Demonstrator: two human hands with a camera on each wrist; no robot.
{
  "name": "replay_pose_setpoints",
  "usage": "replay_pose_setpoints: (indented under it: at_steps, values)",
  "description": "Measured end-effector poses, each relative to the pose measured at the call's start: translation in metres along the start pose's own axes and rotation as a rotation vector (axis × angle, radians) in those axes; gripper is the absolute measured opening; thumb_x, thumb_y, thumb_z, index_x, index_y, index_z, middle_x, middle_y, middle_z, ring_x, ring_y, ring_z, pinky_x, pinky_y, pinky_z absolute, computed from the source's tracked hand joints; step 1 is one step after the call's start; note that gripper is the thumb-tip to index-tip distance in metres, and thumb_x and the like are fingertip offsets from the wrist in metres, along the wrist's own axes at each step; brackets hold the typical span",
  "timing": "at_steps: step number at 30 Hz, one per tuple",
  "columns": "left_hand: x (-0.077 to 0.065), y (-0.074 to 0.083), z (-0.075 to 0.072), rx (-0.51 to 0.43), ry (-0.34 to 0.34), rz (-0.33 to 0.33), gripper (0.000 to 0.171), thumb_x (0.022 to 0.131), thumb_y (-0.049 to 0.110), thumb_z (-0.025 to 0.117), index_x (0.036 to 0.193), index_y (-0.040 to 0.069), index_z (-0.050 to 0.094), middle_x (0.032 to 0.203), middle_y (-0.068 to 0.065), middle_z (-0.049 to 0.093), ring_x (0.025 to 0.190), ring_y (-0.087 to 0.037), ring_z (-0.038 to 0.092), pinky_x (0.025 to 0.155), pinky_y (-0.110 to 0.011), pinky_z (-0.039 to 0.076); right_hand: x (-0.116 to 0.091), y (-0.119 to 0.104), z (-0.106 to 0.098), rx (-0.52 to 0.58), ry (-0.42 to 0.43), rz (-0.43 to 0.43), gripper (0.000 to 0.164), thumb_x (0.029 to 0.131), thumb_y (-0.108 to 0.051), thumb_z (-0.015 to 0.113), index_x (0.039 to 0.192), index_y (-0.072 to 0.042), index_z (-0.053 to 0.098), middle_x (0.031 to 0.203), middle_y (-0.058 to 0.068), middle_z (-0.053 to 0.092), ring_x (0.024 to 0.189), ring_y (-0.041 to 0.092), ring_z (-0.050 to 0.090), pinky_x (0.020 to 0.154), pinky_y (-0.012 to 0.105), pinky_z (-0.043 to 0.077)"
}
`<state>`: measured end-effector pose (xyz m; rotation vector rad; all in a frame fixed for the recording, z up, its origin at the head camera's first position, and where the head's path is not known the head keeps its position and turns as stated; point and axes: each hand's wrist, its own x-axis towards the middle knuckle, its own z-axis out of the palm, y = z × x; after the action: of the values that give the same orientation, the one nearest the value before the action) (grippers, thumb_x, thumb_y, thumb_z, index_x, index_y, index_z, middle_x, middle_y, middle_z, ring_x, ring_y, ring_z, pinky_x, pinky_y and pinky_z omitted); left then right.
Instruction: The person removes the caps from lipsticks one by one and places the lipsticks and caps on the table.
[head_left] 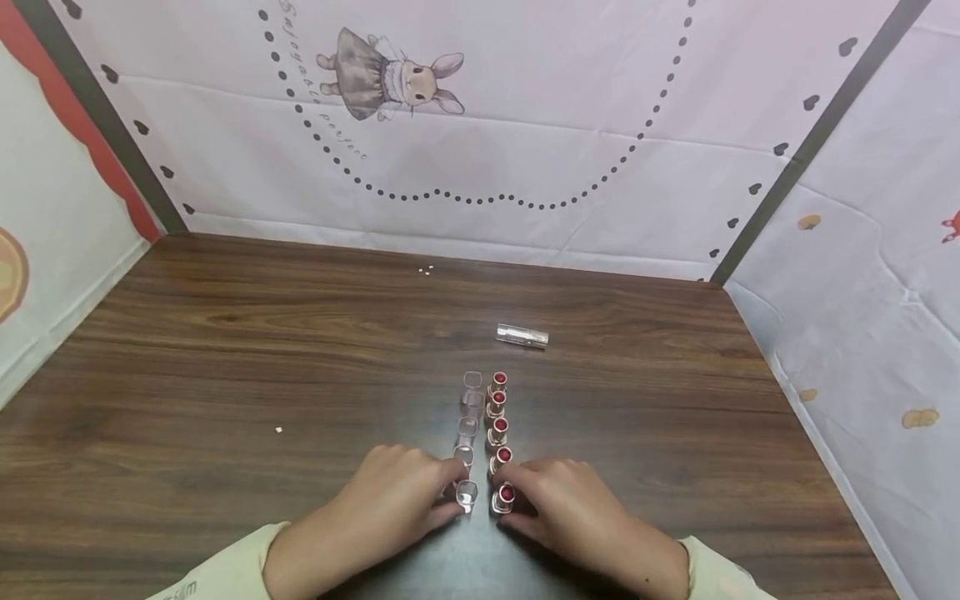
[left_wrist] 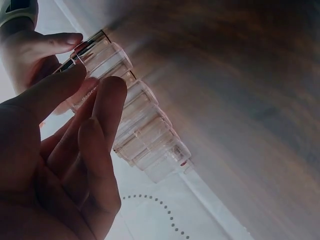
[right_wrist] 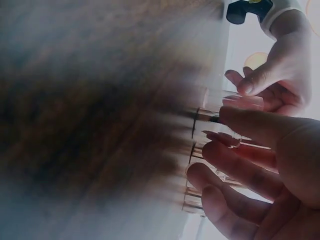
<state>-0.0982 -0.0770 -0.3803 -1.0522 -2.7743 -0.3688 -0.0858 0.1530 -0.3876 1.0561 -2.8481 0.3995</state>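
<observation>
Several clear lipstick caps [head_left: 468, 427] stand upright in a row running away from me, and alongside on the right is a matching row of open lipsticks [head_left: 498, 429] with red tips. My left hand [head_left: 401, 492] pinches the nearest clear cap [head_left: 467, 493] between thumb and index finger; its other fingers lie loosely bent beside the caps in the left wrist view. The nearest lipstick [head_left: 505, 497] sits between the thumb and index finger of my right hand [head_left: 577, 508]. In the right wrist view that hand's remaining fingers [right_wrist: 225, 175] reach along the lipstick row.
Beyond the rows a clear tube with a silvery end [head_left: 522, 336] lies on its side on the brown wooden table [head_left: 225, 358]. Small white bits [head_left: 426, 271] lie near the back edge, another [head_left: 278, 430] at left. Printed fabric walls [head_left: 525, 100] border the table.
</observation>
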Motion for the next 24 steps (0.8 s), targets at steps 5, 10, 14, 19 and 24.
replay_pose_setpoints:
  at_steps: [5, 10, 14, 19, 24]
  values:
    - [-0.001, 0.0, 0.0, 0.006, 0.003, 0.0, 0.022, 0.076, 0.036, 0.083, 0.077, 0.025, 0.063, 0.057, 0.014, 0.059, 0.048, -0.008, 0.05, 0.043, -0.028, 0.03, -0.006, 0.001, -0.006, 0.063, -0.005, 0.033, 0.039, 0.077, -0.033, 0.085, 0.109, -0.019, 0.069, 0.082, -0.01, 0.072, 0.071, 0.002, 0.065, 0.064, 0.023, 0.052]
    - [-0.001, 0.0, 0.0, 0.011, -0.009, -0.006, 0.023, 0.076, 0.037, 0.083, 0.076, 0.025, 0.063, 0.056, 0.012, 0.055, 0.047, -0.007, 0.046, 0.043, -0.029, 0.029, -0.01, 0.009, -0.021, 0.144, -0.017, 0.048, 0.028, 0.081, -0.028, 0.082, 0.102, -0.017, 0.069, 0.073, -0.012, 0.07, 0.063, -0.004, 0.06, 0.059, 0.017, 0.048]
    - [-0.002, 0.0, 0.0, 0.015, -0.01, -0.008, 0.022, 0.076, 0.036, 0.083, 0.077, 0.024, 0.064, 0.056, 0.011, 0.056, 0.047, -0.008, 0.048, 0.042, -0.029, 0.029, -0.002, 0.024, -0.036, 0.207, -0.048, 0.118, 0.018, 0.085, -0.024, 0.079, 0.097, -0.013, 0.07, 0.075, -0.009, 0.072, 0.065, -0.003, 0.062, 0.061, 0.018, 0.051]
    - [-0.003, 0.0, 0.001, 0.014, -0.012, -0.014, 0.02, 0.076, 0.035, 0.083, 0.081, 0.023, 0.068, 0.057, 0.011, 0.059, 0.048, -0.008, 0.05, 0.043, -0.029, 0.03, 0.026, 0.059, -0.05, 0.283, -0.097, 0.276, 0.021, 0.09, -0.024, 0.074, 0.104, -0.008, 0.071, 0.081, -0.005, 0.071, 0.07, 0.004, 0.063, 0.066, 0.021, 0.053]
    - [-0.003, -0.001, 0.002, 0.019, -0.007, -0.008, 0.021, 0.076, 0.037, 0.082, 0.078, 0.023, 0.067, 0.056, 0.012, 0.057, 0.048, -0.007, 0.049, 0.043, -0.029, 0.03, 0.059, 0.091, -0.053, 0.166, -0.083, 0.376, 0.026, 0.091, -0.025, 0.073, 0.109, -0.008, 0.07, 0.093, 0.004, 0.073, 0.082, 0.016, 0.069, 0.074, 0.035, 0.056]
